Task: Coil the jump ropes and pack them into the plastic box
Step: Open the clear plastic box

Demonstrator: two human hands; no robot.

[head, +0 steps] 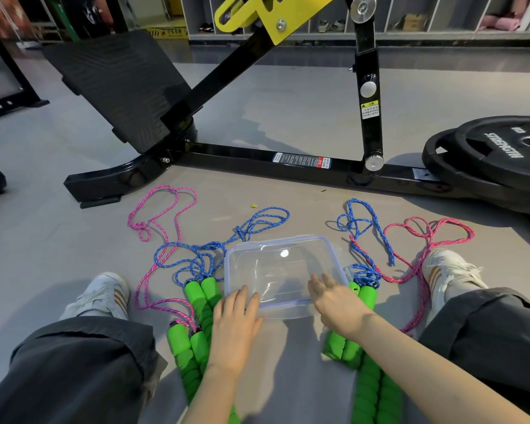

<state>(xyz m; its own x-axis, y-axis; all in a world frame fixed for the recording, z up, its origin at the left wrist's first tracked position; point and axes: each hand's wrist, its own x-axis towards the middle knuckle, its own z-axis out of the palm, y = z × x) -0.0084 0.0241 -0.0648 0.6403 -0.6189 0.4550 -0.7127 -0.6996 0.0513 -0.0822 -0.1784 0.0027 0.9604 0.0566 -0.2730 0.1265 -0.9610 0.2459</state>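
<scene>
Both hands (237, 316) on plastic box (283, 264)

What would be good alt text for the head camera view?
Seated on a gym floor, a person rests the left hand and right hand on the near rim of an empty clear plastic box. Uncoiled pink and blue jump ropes with green handles sprawl either side.
</scene>
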